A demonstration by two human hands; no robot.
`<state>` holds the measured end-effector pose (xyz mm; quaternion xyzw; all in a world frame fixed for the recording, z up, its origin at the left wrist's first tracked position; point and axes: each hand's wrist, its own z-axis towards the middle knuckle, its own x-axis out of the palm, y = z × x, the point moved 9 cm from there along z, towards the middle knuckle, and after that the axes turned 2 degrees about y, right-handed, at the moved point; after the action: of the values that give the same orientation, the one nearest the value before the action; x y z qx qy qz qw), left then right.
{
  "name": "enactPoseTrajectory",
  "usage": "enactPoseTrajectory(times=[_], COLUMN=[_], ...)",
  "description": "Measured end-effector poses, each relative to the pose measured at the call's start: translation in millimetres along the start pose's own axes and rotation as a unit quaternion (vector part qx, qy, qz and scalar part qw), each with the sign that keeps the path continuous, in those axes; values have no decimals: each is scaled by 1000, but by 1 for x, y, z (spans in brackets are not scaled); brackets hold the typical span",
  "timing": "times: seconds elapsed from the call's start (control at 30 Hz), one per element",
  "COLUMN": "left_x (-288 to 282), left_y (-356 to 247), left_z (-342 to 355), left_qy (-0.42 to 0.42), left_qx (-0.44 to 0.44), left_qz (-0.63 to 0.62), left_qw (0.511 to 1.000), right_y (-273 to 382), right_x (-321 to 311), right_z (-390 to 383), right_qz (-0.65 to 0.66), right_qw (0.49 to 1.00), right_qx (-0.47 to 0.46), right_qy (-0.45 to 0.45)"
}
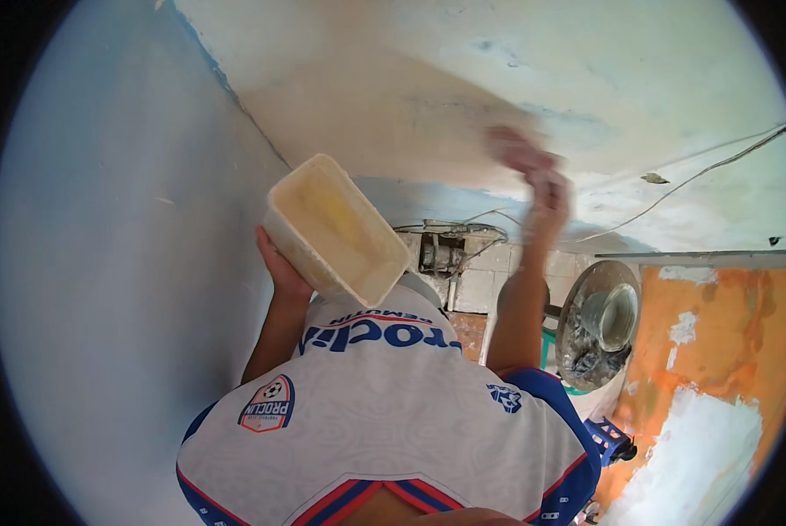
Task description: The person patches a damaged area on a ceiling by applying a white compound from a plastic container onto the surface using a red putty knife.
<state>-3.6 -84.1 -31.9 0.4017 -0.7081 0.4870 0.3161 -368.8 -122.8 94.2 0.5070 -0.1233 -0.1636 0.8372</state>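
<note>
My left hand [281, 267] grips the side of a pale rectangular plastic tub [310, 276], its fingers around the outer wall. The tub is tilted, and a yellowish patch shows on its inside. Raised in front of the wall, my right hand [546, 197] is closed on a flat reddish thing [520, 151], smeared by motion, so its kind cannot be made out. That thing is close to the patchy cream and blue wall [367, 105]; whether it touches the surface cannot be told.
A blue wall [121, 263] rises close on my left. Thin cables [673, 209] run across the wall at right. Below are a dirty motor-like device [441, 254] and a round grey board [577, 329] bearing a tub [616, 316]. An orange wall [708, 324] with white patches stands at right.
</note>
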Motion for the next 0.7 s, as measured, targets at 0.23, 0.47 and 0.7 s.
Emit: enactPoseTrajectory(times=[0.23, 0.47, 0.7], left_x=[-14, -15, -5], left_y=[-5, -1, -23], left_z=[-3, 11, 6], left_qy=[-15, -15, 16], left_qx=[-9, -6, 49], left_qz=[-5, 20, 26], left_qw=[1000, 1000, 998], right_y=[28, -19, 22], right_x=[-83, 23, -127], right_z=[19, 4, -2], right_qz=[-94, -142, -92], right_qw=[981, 989, 973], right_qx=[22, 26, -2], right_qy=[-167, -42, -211])
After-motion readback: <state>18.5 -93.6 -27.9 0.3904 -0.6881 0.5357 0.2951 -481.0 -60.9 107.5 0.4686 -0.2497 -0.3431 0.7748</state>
